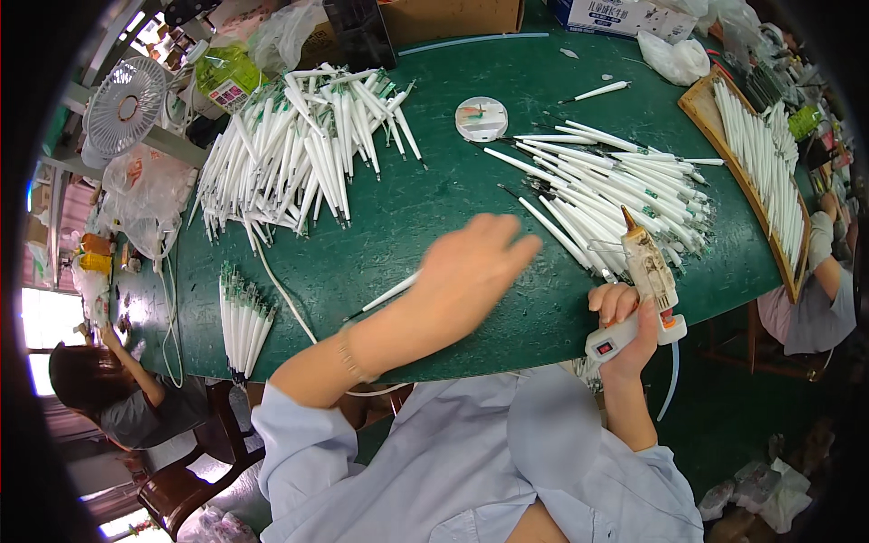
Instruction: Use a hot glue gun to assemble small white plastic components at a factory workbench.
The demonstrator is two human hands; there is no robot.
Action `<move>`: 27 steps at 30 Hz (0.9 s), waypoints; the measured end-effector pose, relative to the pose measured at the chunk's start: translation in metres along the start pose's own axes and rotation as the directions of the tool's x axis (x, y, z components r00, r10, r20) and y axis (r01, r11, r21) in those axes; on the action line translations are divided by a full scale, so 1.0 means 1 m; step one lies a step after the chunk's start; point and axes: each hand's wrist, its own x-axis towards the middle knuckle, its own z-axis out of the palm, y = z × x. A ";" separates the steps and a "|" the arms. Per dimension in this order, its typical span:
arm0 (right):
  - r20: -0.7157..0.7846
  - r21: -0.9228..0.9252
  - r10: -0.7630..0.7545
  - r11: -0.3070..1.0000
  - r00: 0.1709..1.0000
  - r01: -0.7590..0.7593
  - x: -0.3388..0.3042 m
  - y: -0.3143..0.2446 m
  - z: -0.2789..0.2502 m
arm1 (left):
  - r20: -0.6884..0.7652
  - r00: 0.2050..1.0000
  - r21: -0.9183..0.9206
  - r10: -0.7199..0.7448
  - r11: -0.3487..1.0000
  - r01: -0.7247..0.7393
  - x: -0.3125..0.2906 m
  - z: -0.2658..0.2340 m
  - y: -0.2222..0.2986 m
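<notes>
My right hand grips a hot glue gun, white with an orange trigger, its brown-stained nozzle pointing up and away from me. A pale glue stick trails from its rear. My left hand hovers over the middle of the table, its fingers blurred. Beneath it lies a white pen-like stick with a dark tip; its other end is hidden by the hand. Right of the left hand, a loose heap of similar white sticks spreads towards the glue gun. One more stick lies apart beyond this heap.
Left on the green table lie a big pile of white sticks and a small bundle. A round mirror-like disc sits centrally, a stick-filled wooden tray right. A fan and people are nearby.
</notes>
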 end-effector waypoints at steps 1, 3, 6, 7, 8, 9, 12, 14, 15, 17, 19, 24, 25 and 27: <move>0.031 0.009 -0.019 1.000 0.999 0.019 0.001 0.001 0.000 | 0.022 0.998 -0.042 0.054 0.998 -0.053 0.012 0.013 0.005; 0.007 -0.012 -0.029 1.000 1.000 0.029 0.000 0.003 0.001 | 0.008 0.992 -0.022 0.129 0.991 -0.129 0.032 0.040 0.012; -0.042 -0.019 -0.051 0.999 0.998 0.050 -0.002 0.002 0.000 | 0.030 0.972 0.050 0.234 0.971 -0.236 0.043 0.044 0.017; -0.077 -0.011 -0.063 0.998 0.995 0.062 -0.002 0.003 -0.001 | 0.067 0.961 0.093 0.270 0.957 -0.275 0.046 0.042 0.019; -0.079 -0.012 -0.063 0.998 0.995 0.062 -0.002 0.004 0.000 | 0.067 0.960 0.091 0.271 0.957 -0.277 0.045 0.039 0.019; -0.090 0.025 -0.061 0.998 0.994 0.063 -0.002 0.005 0.002 | 0.070 0.969 0.169 0.239 0.954 -0.247 0.040 0.033 0.017; -0.102 0.041 -0.074 0.996 0.992 0.079 -0.001 0.002 -0.005 | 0.092 0.988 0.235 0.122 0.962 -0.140 0.029 -0.003 0.025; -0.078 0.030 -0.070 0.997 0.994 0.072 -0.001 0.003 -0.006 | 0.110 0.994 0.237 0.004 0.971 -0.030 0.009 -0.019 0.020; 0.010 0.007 -0.046 0.999 0.999 0.046 -0.001 0.002 -0.006 | 0.050 0.998 0.101 -0.027 0.995 0.022 -0.003 -0.025 0.015; 0.102 -0.011 -0.018 1.000 0.995 0.019 0.000 0.001 -0.007 | -0.003 0.997 -0.034 -0.073 0.997 0.072 -0.019 -0.034 0.012; 0.286 -0.016 0.101 0.995 0.953 -0.100 -0.001 -0.001 -0.005 | 0.102 0.974 -0.262 -0.203 0.939 0.223 -0.029 -0.044 0.014; 0.411 -0.029 0.296 0.950 0.862 -0.312 -0.013 0.001 0.005 | 0.191 0.926 -0.457 -0.326 0.805 0.378 -0.053 -0.043 0.008; 0.395 -0.051 0.355 0.929 0.847 -0.366 -0.016 0.000 0.012 | 0.226 0.901 -0.478 -0.369 0.764 0.433 -0.058 -0.041 0.007; 0.347 -0.145 0.490 0.870 0.799 -0.471 -0.019 -0.002 0.019 | 0.196 0.899 -0.516 -0.392 0.738 0.435 -0.065 -0.037 0.009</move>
